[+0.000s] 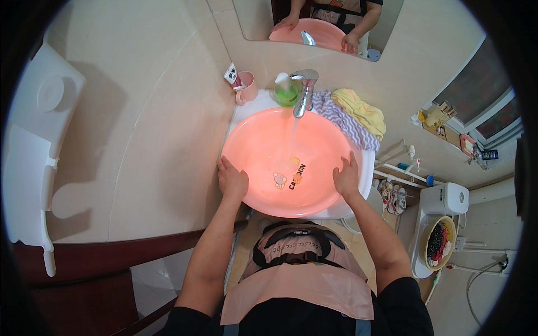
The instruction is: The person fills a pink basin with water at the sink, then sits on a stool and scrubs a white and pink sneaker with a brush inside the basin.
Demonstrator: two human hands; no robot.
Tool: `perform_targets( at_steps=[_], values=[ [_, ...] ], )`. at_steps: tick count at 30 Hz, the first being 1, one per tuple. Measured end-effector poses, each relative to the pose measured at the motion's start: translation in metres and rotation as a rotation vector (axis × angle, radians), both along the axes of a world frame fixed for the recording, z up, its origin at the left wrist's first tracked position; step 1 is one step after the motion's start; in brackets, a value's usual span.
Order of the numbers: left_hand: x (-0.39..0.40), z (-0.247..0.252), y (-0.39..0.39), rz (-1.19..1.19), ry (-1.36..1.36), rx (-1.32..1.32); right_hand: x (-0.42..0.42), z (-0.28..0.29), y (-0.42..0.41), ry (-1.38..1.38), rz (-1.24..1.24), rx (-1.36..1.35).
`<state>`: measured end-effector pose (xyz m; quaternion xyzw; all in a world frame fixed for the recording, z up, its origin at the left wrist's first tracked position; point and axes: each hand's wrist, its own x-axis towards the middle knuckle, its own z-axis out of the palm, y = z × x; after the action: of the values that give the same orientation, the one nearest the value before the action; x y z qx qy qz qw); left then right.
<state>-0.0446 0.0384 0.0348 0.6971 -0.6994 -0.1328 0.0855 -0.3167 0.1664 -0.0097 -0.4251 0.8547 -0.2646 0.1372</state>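
A pink plastic basin (260, 138) with cartoon figures on its floor rests on the white washbasin (366, 168). Water runs into it from the chrome faucet (306, 90). At the basin's left rim is my left hand (233, 180), its fingers outside the rim. My right hand (348, 176) lies over the right rim, fingers pointing up and slightly apart. Whether either hand grips the rim is hard to tell. Behind the basin stand a green soap pump bottle (287, 93) and a pink cup (247, 86) holding a tube (232, 75). Purple-striped (349, 119) and yellow cloths (361, 111) lie right of the faucet.
A mirror (260, 25) hangs above the faucet. Tiled wall (168, 126) borders the left side. At right are a windowsill with bottles (439, 115), white pipes (399, 174), shoes (393, 197), and a white washing machine (420, 235) bearing a yellow tub of clothes (450, 248).
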Motion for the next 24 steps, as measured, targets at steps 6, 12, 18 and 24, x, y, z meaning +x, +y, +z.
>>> perform_targets(
  at_steps=[6,12,18,24],
  values=[
    [0.000,-0.001,0.000,-0.003,-0.012,-0.003,0.001,0.002,0.000,-0.014,0.001,0.005],
    [-0.001,0.002,0.001,0.001,-0.013,0.006,0.001,0.003,0.000,-0.019,-0.002,0.020],
    [-0.001,0.004,0.001,0.007,-0.018,0.030,0.001,0.002,0.000,-0.007,-0.002,0.020],
    [-0.002,0.007,0.001,0.011,-0.008,0.046,0.001,0.002,0.000,-0.013,-0.005,0.014]
  ],
)
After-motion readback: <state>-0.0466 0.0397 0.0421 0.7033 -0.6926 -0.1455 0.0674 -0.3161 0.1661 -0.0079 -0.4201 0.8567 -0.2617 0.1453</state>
